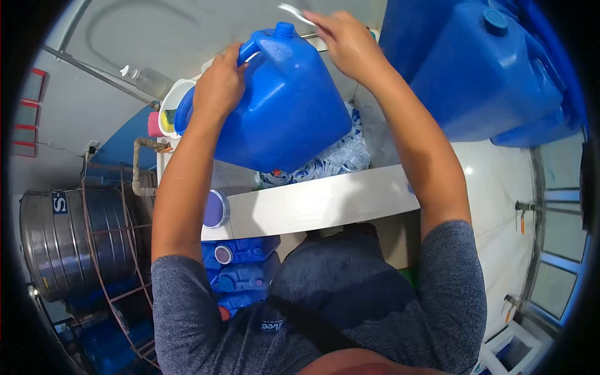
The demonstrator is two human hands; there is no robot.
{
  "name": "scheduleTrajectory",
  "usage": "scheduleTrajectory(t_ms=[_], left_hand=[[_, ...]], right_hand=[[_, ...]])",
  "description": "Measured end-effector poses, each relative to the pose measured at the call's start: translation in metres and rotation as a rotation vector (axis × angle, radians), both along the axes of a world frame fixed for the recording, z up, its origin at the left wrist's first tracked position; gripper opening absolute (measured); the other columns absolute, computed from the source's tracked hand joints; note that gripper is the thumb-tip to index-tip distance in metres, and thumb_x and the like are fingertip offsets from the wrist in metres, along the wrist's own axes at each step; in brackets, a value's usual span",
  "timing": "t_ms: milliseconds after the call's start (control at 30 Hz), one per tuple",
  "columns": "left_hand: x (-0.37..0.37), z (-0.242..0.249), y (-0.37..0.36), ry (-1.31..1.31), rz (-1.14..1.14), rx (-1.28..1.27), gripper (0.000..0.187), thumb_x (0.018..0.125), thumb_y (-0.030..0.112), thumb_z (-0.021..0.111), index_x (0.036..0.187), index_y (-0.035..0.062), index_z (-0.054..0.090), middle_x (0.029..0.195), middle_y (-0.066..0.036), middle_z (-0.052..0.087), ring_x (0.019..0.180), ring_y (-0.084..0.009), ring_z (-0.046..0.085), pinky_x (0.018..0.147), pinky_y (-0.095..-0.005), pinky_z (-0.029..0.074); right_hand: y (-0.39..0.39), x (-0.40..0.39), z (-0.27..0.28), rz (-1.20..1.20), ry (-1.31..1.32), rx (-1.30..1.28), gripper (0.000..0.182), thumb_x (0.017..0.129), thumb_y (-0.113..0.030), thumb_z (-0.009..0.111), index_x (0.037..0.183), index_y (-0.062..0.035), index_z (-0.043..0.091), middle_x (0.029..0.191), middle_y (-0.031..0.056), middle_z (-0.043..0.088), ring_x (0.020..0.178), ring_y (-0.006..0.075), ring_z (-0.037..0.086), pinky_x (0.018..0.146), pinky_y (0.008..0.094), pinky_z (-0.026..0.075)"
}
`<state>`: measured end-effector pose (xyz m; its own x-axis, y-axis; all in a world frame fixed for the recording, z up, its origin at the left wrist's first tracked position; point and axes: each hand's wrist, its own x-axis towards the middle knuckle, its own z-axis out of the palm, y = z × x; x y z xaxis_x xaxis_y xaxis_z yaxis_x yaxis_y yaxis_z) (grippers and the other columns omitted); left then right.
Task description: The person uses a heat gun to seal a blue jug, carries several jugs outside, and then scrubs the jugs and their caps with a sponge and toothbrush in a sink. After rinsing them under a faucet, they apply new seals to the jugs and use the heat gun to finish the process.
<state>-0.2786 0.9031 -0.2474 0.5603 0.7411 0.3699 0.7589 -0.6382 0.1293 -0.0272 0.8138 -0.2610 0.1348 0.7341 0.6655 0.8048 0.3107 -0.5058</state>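
Observation:
My left hand point(220, 84) is closed around the handle of a large blue jug point(290, 106), tilted over a white-edged basin point(312, 199). Water drops show near the jug's capped neck. Up beyond the jug, my right hand point(351, 45) pinches a slim white curved tool point(297, 14), its tip pointing left. Beneath the jug, a heap of clear plastic pieces with blue marks point(340, 153) lies in the basin.
A white bowl point(173, 103) with a sponge stands left of the jug, near a clear bottle point(150, 80). Big blue jerrycans point(478, 81) crowd the right. Smaller blue containers point(247, 275) sit below the basin's edge. A steel tank point(81, 244) is at far left.

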Motion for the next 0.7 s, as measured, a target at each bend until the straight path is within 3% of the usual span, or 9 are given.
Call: scheduleTrajectory(t_ms=[67, 133, 167, 233, 267, 333, 433, 533, 700], left_hand=[[0.009, 0.003, -0.001, 0.025, 0.045, -0.039, 0.041, 0.098, 0.028, 0.058, 0.138, 0.0168, 0.053, 0.113, -0.02, 0.068, 0.105, -0.0418, 0.065, 0.087, -0.0515, 0.052], [0.012, 0.002, 0.006, 0.047, 0.087, -0.078, 0.043, 0.098, 0.028, 0.059, 0.139, 0.0163, 0.053, 0.118, -0.021, 0.067, 0.109, -0.0421, 0.064, 0.091, -0.05, 0.05], [0.011, -0.002, 0.014, 0.045, 0.083, -0.053, 0.041, 0.099, 0.028, 0.058, 0.137, 0.0166, 0.053, 0.113, -0.021, 0.067, 0.105, -0.0423, 0.065, 0.087, -0.0513, 0.052], [0.008, -0.003, 0.026, 0.042, 0.089, -0.024, 0.038, 0.099, 0.028, 0.057, 0.136, 0.0168, 0.054, 0.108, -0.021, 0.068, 0.1, -0.0426, 0.067, 0.083, -0.0526, 0.053], [0.006, -0.001, 0.03, 0.023, 0.099, -0.027, 0.038, 0.099, 0.028, 0.058, 0.135, 0.0166, 0.054, 0.108, -0.021, 0.068, 0.1, -0.0428, 0.066, 0.084, -0.0525, 0.053], [0.002, 0.001, 0.036, 0.008, 0.108, -0.034, 0.037, 0.099, 0.027, 0.058, 0.135, 0.0165, 0.055, 0.109, -0.021, 0.068, 0.1, -0.043, 0.066, 0.084, -0.0524, 0.052], [-0.004, 0.0, 0.043, -0.05, 0.09, -0.061, 0.037, 0.098, 0.026, 0.059, 0.134, 0.0161, 0.055, 0.11, -0.021, 0.069, 0.102, -0.0425, 0.066, 0.085, -0.0515, 0.052], [0.002, -0.005, 0.047, -0.054, 0.04, -0.055, 0.038, 0.098, 0.026, 0.06, 0.134, 0.0161, 0.055, 0.111, -0.02, 0.069, 0.103, -0.0413, 0.066, 0.086, -0.0507, 0.052], [-0.001, -0.005, 0.049, -0.02, 0.029, -0.085, 0.039, 0.099, 0.027, 0.059, 0.135, 0.0154, 0.055, 0.112, -0.02, 0.069, 0.104, -0.0412, 0.066, 0.087, -0.0501, 0.052]], right_hand=[[0.042, -0.014, 0.02, 0.024, 0.029, 0.007, 0.023, 0.093, -0.016, 0.063, 0.114, -0.0081, 0.07, 0.097, 0.0173, 0.067, 0.095, 0.0366, 0.066, 0.082, 0.0432, 0.053], [0.062, -0.024, 0.045, 0.098, 0.003, -0.123, 0.014, 0.094, -0.007, 0.063, 0.106, -0.0008, 0.067, 0.097, 0.0158, 0.07, 0.09, 0.0245, 0.067, 0.075, 0.036, 0.054], [0.071, -0.021, 0.04, 0.106, 0.007, -0.122, 0.014, 0.094, -0.007, 0.063, 0.106, -0.0008, 0.067, 0.097, 0.0158, 0.07, 0.09, 0.0245, 0.067, 0.075, 0.036, 0.054], [0.089, -0.012, 0.024, 0.153, -0.177, 0.135, 0.01, 0.095, -0.011, 0.066, 0.095, -0.001, 0.069, 0.094, 0.0095, 0.071, 0.086, 0.0174, 0.066, 0.077, 0.0327, 0.054], [0.094, -0.005, 0.014, 0.159, -0.176, 0.136, 0.01, 0.095, -0.011, 0.066, 0.095, -0.001, 0.069, 0.094, 0.0095, 0.071, 0.086, 0.0174, 0.066, 0.077, 0.0327, 0.054], [0.093, 0.02, -0.012, 0.221, 0.028, -0.151, 0.019, 0.093, -0.023, 0.066, 0.102, -0.0078, 0.072, 0.093, 0.0148, 0.069, 0.089, 0.0324, 0.067, 0.081, 0.0414, 0.053], [0.087, 0.062, -0.052, 0.116, 0.134, -0.239, 0.016, 0.092, -0.02, 0.069, 0.097, -0.0045, 0.072, 0.087, 0.0109, 0.071, 0.083, 0.0252, 0.067, 0.076, 0.0362, 0.053], [0.079, 0.042, -0.031, 0.145, 0.047, -0.005, 0.015, 0.092, -0.019, 0.069, 0.095, -0.0047, 0.071, 0.088, 0.0102, 0.07, 0.081, 0.0256, 0.066, 0.077, 0.0364, 0.053], [0.09, 0.061, -0.055, 0.1, 0.019, -0.093, 0.016, 0.09, -0.024, 0.07, 0.095, -0.0093, 0.072, 0.091, 0.0128, 0.068, 0.089, 0.0305, 0.066, 0.079, 0.0417, 0.051]])
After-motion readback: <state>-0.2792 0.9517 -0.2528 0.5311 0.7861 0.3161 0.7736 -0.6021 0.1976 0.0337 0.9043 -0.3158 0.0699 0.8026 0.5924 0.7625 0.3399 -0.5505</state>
